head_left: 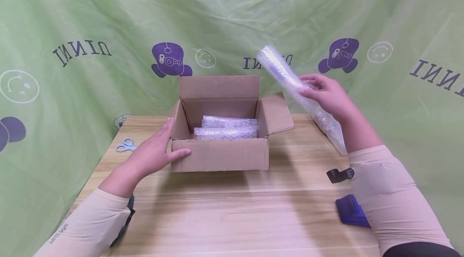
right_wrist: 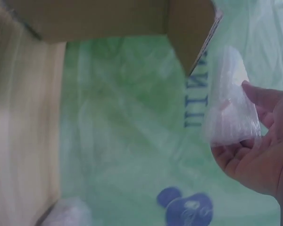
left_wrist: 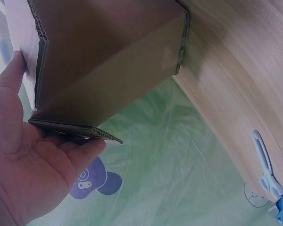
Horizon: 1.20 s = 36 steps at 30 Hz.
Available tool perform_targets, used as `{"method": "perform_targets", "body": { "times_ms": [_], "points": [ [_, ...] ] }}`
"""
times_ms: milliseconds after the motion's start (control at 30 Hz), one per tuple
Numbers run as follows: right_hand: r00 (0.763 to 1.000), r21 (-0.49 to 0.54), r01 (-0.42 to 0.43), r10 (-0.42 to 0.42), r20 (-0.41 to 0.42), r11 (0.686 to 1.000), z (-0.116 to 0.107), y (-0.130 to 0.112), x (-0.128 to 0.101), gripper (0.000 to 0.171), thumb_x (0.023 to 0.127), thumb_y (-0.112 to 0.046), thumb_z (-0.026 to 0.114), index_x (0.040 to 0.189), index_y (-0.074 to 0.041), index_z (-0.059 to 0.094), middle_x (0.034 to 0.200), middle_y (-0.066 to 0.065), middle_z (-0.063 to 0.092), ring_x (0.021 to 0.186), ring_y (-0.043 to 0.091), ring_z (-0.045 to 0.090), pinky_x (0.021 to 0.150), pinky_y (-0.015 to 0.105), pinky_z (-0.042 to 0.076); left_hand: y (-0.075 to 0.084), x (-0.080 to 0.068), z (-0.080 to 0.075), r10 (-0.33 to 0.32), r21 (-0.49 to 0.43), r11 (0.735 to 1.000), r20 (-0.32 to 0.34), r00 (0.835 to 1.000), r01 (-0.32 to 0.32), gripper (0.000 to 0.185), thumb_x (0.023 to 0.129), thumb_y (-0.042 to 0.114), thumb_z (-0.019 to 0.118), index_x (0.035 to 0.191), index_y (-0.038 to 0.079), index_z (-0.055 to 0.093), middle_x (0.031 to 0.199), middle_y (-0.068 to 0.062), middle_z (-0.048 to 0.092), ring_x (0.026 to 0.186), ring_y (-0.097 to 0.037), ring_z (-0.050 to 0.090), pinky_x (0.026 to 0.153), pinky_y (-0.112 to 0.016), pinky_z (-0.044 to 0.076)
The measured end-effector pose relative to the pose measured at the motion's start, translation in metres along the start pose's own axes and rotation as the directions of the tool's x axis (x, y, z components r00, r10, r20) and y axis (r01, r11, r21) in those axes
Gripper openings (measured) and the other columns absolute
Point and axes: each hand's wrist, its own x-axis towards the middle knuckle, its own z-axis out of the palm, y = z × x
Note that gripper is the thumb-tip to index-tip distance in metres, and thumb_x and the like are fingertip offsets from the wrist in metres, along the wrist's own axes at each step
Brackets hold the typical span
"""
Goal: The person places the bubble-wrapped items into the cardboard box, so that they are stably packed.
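Observation:
An open cardboard box (head_left: 221,154) stands on the wooden table (head_left: 235,208); two bubble-wrapped rolls (head_left: 226,127) lie inside it. My left hand (head_left: 159,150) rests against the box's left front corner, thumb on the front wall and fingers along the side; the left wrist view shows its palm (left_wrist: 33,165) under the box flap (left_wrist: 75,132). My right hand (head_left: 326,94) holds a long bubble-wrapped bundle (head_left: 290,81) tilted in the air, right of the box and above the table; in the right wrist view the bundle (right_wrist: 231,113) lies against the fingers (right_wrist: 259,101).
Blue-handled scissors (head_left: 125,145) lie at the table's left edge. A dark blue tape dispenser (head_left: 349,208) and a small dark piece (head_left: 338,175) sit at the front right, beside my right forearm. Green printed sheeting (head_left: 90,27) hangs behind and around the table.

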Motion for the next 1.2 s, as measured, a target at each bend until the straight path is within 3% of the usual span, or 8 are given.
{"method": "perform_targets", "body": {
  "times_ms": [167, 367, 533, 700, 833, 1033, 1200],
  "points": [
    [0.995, 0.013, 0.091, -0.092, 0.042, 0.996, 0.012, -0.028, 0.001, 0.051, 0.092, -0.040, 0.067, 0.139, -0.024, 0.055, 0.135, 0.006, 0.057, 0.114, 0.020, 0.055, 0.089, 0.034, 0.049, -0.001, 0.000, 0.000, -0.003, 0.003, 1.000, -0.002, 1.000, 0.003, 0.117, 0.082, 0.078, 0.051, 0.157, 0.007, -0.004, 0.165, -0.015, -0.002, 0.150, -0.038, 0.011, 0.120, -0.055, 0.018],
    [0.967, 0.017, 0.187, -0.187, 0.174, 0.982, 0.038, -0.048, 0.006, 0.046, 0.094, -0.034, 0.067, 0.137, -0.024, 0.057, 0.138, 0.006, 0.055, 0.106, 0.027, 0.062, 0.086, 0.039, 0.054, -0.002, 0.000, 0.001, -0.008, -0.001, 1.000, -0.003, 1.000, 0.008, 0.118, 0.082, 0.079, 0.050, 0.157, 0.007, -0.005, 0.165, -0.015, -0.002, 0.150, -0.038, 0.011, 0.120, -0.055, 0.018],
    [0.922, -0.033, 0.289, -0.269, 0.276, 0.957, 0.065, -0.055, 0.010, 0.043, 0.092, -0.032, 0.069, 0.134, -0.024, 0.060, 0.138, 0.002, 0.057, 0.116, 0.025, 0.058, 0.097, 0.046, 0.050, -0.001, 0.000, 0.001, -0.004, 0.000, 1.000, -0.006, 1.000, 0.004, 0.117, 0.083, 0.078, 0.050, 0.158, 0.007, -0.004, 0.165, -0.015, -0.001, 0.151, -0.037, 0.012, 0.120, -0.055, 0.018],
    [0.846, -0.062, 0.397, -0.339, 0.411, 0.916, 0.093, -0.057, 0.013, 0.040, 0.092, -0.028, 0.070, 0.130, -0.022, 0.062, 0.135, -0.001, 0.060, 0.125, 0.020, 0.054, 0.106, 0.045, 0.044, -0.001, 0.000, 0.001, -0.006, -0.006, 1.000, -0.005, 1.000, 0.006, 0.117, 0.083, 0.077, 0.052, 0.158, 0.007, -0.004, 0.165, -0.015, -0.001, 0.151, -0.036, 0.011, 0.120, -0.055, 0.018],
    [0.795, -0.120, 0.444, -0.329, 0.509, 0.888, 0.113, -0.055, 0.015, 0.036, 0.092, -0.023, 0.070, 0.127, -0.018, 0.064, 0.132, 0.002, 0.061, 0.126, 0.021, 0.053, 0.107, 0.043, 0.043, -0.001, 0.001, 0.001, -0.008, -0.008, 1.000, -0.006, 1.000, 0.007, 0.117, 0.083, 0.077, 0.052, 0.158, 0.007, -0.004, 0.165, -0.015, -0.001, 0.151, -0.036, 0.011, 0.120, -0.055, 0.018],
    [0.772, -0.229, 0.450, -0.247, 0.585, 0.863, 0.130, -0.052, 0.016, 0.033, 0.090, -0.020, 0.071, 0.122, -0.020, 0.067, 0.129, 0.004, 0.062, 0.126, 0.023, 0.054, 0.109, 0.044, 0.041, -0.001, 0.001, 0.001, -0.003, 0.001, 1.000, -0.009, 1.000, 0.003, 0.117, 0.083, 0.077, 0.052, 0.158, 0.007, -0.003, 0.165, -0.014, -0.001, 0.151, -0.035, 0.012, 0.120, -0.055, 0.019],
    [0.748, -0.288, 0.495, -0.234, 0.621, 0.820, 0.136, -0.052, 0.014, 0.032, 0.090, -0.023, 0.070, 0.122, -0.019, 0.068, 0.128, 0.003, 0.064, 0.123, 0.022, 0.056, 0.107, 0.042, 0.043, -0.001, 0.001, 0.001, -0.006, 0.000, 1.000, -0.010, 1.000, 0.006, 0.117, 0.083, 0.077, 0.052, 0.158, 0.007, -0.003, 0.165, -0.014, -0.001, 0.151, -0.036, 0.011, 0.120, -0.055, 0.019]
  ]
}}
